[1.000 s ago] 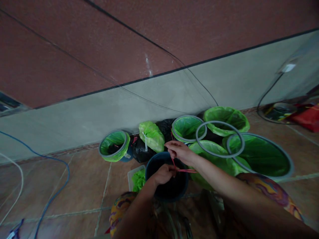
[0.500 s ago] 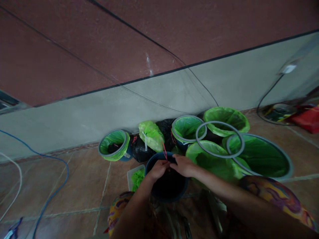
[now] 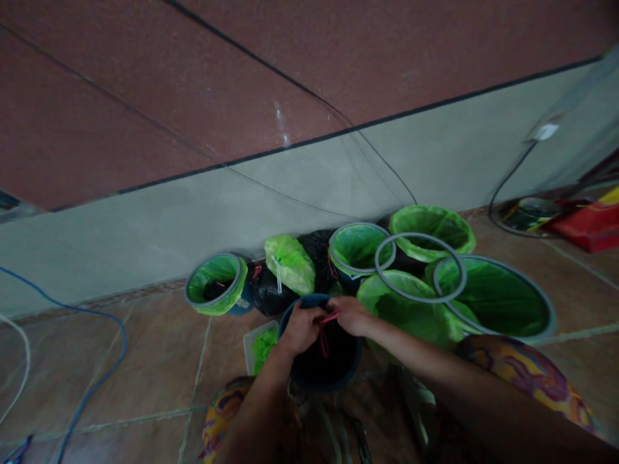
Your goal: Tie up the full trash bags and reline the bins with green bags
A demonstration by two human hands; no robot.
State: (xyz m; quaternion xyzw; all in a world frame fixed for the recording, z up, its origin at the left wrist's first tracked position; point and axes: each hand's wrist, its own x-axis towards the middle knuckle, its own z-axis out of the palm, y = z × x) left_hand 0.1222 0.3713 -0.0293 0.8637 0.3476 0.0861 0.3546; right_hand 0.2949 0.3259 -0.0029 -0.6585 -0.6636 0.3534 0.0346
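A dark blue bin stands right in front of me, with a dark interior in which a black bag can only dimly be made out. Over its mouth my left hand and my right hand are close together. Their fingers pinch a red drawstring that is crossed between them, and a loop of it dangles into the bin. A tied green bag with a white string lies just behind, on a black bag.
Bins with green liners stand along the wall: one at left, several at right. A loose grey ring lies across the right-hand liners. Beside my bin is a white tray of green pieces. A blue hose crosses the floor.
My hands have moved slightly apart, with the red drawstring now stretched crosswise between them and a loop hanging down. Earlier it stood up above my fingers. The view has shifted a little.
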